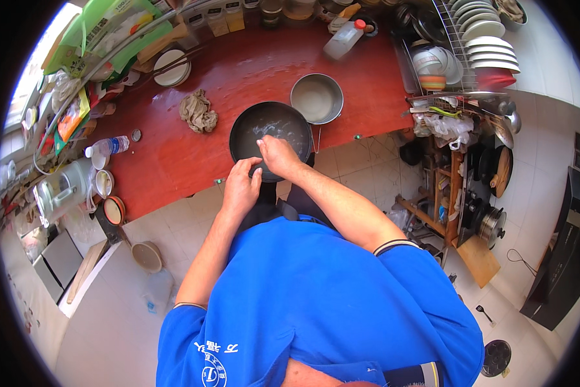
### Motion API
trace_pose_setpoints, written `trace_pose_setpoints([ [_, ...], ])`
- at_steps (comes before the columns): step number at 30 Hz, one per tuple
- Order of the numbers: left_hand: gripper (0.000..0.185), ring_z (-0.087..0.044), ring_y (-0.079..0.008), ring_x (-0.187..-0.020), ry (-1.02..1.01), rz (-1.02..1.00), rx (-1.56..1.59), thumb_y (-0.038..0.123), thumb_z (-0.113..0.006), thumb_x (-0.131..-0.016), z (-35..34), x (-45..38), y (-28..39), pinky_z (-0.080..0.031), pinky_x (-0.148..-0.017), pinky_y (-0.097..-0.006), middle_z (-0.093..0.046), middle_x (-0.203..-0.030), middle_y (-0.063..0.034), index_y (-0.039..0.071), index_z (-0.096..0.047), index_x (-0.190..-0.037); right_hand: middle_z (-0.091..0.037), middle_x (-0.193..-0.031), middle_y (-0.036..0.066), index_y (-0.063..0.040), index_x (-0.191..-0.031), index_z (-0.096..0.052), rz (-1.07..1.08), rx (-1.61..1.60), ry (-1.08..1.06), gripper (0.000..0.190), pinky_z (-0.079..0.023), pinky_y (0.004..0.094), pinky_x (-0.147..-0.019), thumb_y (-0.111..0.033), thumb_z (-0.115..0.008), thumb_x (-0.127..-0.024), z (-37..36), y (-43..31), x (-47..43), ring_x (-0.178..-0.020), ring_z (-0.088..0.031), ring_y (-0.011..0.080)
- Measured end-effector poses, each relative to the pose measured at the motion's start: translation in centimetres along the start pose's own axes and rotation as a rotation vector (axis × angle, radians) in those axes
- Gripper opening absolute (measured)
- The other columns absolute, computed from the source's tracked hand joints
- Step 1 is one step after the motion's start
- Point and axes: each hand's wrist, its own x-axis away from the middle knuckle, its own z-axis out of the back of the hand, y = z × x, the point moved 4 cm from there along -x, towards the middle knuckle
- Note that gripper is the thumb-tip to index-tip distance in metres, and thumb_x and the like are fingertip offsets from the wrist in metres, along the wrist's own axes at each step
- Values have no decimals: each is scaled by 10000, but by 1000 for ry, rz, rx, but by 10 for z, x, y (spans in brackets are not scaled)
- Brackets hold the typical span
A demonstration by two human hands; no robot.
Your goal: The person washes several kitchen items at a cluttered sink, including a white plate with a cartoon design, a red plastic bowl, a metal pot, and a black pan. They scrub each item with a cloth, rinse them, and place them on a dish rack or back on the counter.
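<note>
A round dark pan (245, 126) stands at the near edge of the red table, with clear, rippled liquid in it. My left hand (240, 188) is at the pan's near left rim, its thumb and fingers curled about the edge. Over the near part of the pan is my right hand (281, 157), fingers bent together and pointing left. Whether anything is between those fingers is hidden. Just beyond and to the right, a grey metal pot (317, 98) holds cloudy, whitish liquid. Its wire handle hangs down at the table edge.
On the red table (173, 169) lie a crumpled cloth (198, 111), a plastic bottle (108, 146), a red-capped jug (344, 39) and stacked white dishes (171, 67) with chopsticks. A dish rack (457, 53) with plates and bowls stands at the right. Bags and jars line the far edge.
</note>
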Motion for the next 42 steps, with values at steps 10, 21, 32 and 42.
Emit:
trace_pose_setpoints([
  [10, 236, -677, -372, -1050, -10, 12, -35, 77, -665, -958, 4, 1, 1, -546, -913, -442, -699, -1120, -189, 7, -684, -1183, -710, -904, 295, 15, -956, -643, 35, -27, -47, 401, -533, 590, -803, -320, -477, -1099, 4, -12, 10, -898, -684, 508],
  [21, 243, -741, -291, -996, -20, 14, -47, 80, -632, -1002, 2, 8, 1, -582, -889, -388, -721, -1114, -180, -13, -673, -1223, -712, -887, 289, 8, -939, -642, 76, -51, -47, 397, -535, 594, -782, -313, -471, -1098, 6, -17, 19, -891, -687, 502],
  [32, 224, -724, -313, -937, -23, 24, 19, 60, -652, -989, 2, 20, 2, -580, -858, -392, -702, -1092, -187, -13, -668, -1201, -717, -899, 289, 4, -929, -675, 39, -6, -43, 413, -542, 595, -796, -320, -477, -1092, -3, -3, 22, -906, -695, 493],
  [42, 347, -721, -321, -1031, -32, 13, 75, 79, -663, -993, -3, 19, -11, -580, -907, -399, -698, -1184, -203, -21, -598, -1319, -708, -895, 273, -7, -1018, -609, -15, -131, 104, 353, -524, 589, -763, -342, -518, -1080, 5, -17, 26, -893, -682, 504],
])
